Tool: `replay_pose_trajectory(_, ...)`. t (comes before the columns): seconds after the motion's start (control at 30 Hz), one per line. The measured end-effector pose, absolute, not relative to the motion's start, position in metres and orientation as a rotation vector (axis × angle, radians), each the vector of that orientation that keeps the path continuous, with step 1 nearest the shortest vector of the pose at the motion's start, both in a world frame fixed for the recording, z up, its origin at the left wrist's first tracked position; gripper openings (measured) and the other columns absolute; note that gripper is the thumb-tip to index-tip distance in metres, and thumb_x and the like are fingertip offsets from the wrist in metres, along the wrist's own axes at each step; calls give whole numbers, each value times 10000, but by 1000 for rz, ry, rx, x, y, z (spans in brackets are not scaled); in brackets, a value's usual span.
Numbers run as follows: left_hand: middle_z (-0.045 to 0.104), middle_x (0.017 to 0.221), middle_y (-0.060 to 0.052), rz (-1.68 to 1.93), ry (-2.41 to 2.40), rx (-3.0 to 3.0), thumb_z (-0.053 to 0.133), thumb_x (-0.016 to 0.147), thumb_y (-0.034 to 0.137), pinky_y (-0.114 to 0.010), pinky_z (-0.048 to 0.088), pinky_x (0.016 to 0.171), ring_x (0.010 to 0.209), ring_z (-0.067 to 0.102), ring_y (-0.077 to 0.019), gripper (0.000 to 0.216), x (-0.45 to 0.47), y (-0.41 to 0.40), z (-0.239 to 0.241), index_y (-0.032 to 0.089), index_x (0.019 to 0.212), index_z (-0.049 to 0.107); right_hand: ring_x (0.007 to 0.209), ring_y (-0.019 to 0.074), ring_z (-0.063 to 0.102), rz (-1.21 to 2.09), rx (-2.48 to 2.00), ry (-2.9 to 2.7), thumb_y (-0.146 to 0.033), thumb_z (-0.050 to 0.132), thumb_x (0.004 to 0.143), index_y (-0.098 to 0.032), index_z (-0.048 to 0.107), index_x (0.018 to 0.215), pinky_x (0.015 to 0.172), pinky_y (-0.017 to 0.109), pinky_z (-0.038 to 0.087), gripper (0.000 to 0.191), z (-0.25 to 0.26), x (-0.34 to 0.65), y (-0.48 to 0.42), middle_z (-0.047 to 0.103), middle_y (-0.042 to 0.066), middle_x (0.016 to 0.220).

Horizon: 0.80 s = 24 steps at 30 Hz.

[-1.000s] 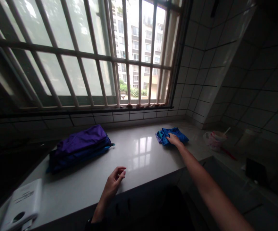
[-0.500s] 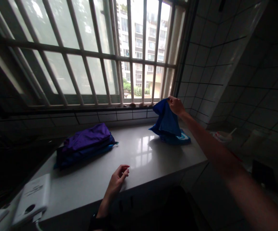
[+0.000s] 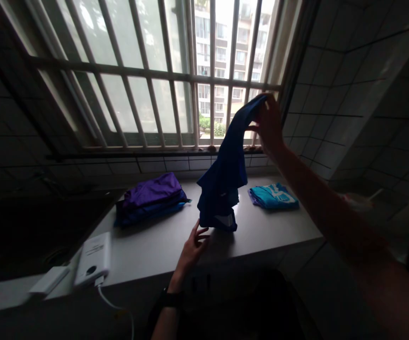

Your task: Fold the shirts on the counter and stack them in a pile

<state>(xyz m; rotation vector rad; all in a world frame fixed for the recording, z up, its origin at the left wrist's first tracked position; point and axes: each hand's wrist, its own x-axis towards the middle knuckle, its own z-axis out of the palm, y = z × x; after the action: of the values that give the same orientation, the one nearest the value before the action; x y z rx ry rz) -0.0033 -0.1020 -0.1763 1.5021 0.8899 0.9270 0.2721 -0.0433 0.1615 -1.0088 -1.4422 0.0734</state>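
Note:
My right hand (image 3: 268, 126) is raised in front of the barred window, fingers pinched on the top of a dark blue garment (image 3: 225, 174). The cloth hangs down, its lower end just above the pale counter (image 3: 154, 245). My left hand (image 3: 193, 247) is open with fingers spread, reaching up to the garment's lower edge, close to it or just touching. A folded teal garment (image 3: 274, 196) lies on the counter at the right. A folded stack, purple on top with blue beneath (image 3: 151, 197), lies at the left.
A white device (image 3: 93, 258) with a cable sits at the counter's near left edge, a small white block (image 3: 48, 280) beside it. The barred window (image 3: 176, 75) runs along the back. Tiled walls close in the right side. A dark sink area lies at the left.
My right hand has lifted the dark blue garment higher and toward the middle, uncovering the teal one. My left hand has opened and risen toward the hanging cloth. The view shifted left.

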Motion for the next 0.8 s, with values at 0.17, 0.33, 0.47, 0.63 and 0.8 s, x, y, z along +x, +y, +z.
replay_pose_trajectory(0.17, 699, 1263, -134, 927, 982, 1550, 701, 816, 525, -404, 581, 877, 1100, 692, -294, 755, -3, -100, -181, 216, 1464, 467, 963, 135, 653, 205, -1005, -1331, -387, 198, 1090, -303, 492, 1200, 819, 315, 541, 324, 127, 282, -34, 724, -12, 1063)
replay_pose_trajectory(0.33, 710, 1113, -114, 1022, 934, 1731, 567, 882, 590, -360, 528, 947, 1043, 667, -262, 449, -3, -98, -179, 181, 956, 736, 964, 251, 685, 311, -1626, -1200, -239, 448, 938, -157, 588, 1144, 868, 431, 550, 262, 22, 288, -24, 713, 121, 1020)
replay_pose_trajectory(0.47, 739, 1029, -96, 1026, 996, 1599, 474, 917, 663, -371, 518, 963, 1015, 670, -255, 558, -3, -98, -178, 170, 997, 723, 1116, 273, 660, 441, -1653, -1572, -239, 627, 832, -167, 645, 1176, 1004, 443, 515, 352, -57, 280, -60, 694, 149, 1188)
replay_pose_trajectory(0.63, 684, 1329, -117, 1032, 1002, 1485, 615, 863, 616, -408, 474, 1087, 1250, 622, -303, 665, -3, -99, -181, 178, 1363, 585, 1263, 304, 599, 592, -1513, -2462, -424, 827, 719, -282, 565, 1409, 1042, 427, 497, 751, -121, 264, -121, 580, 98, 1447)
replay_pose_trajectory(0.8, 583, 1467, -151, 1054, 992, 1539, 821, 714, 495, -433, 438, 1144, 1330, 570, -324, 979, -6, -101, -183, 186, 1537, 390, 1078, 251, 656, 346, -1598, -2474, -114, 534, 910, -184, 672, 1223, 956, 366, 500, 349, -133, 262, -137, 688, 135, 1198)
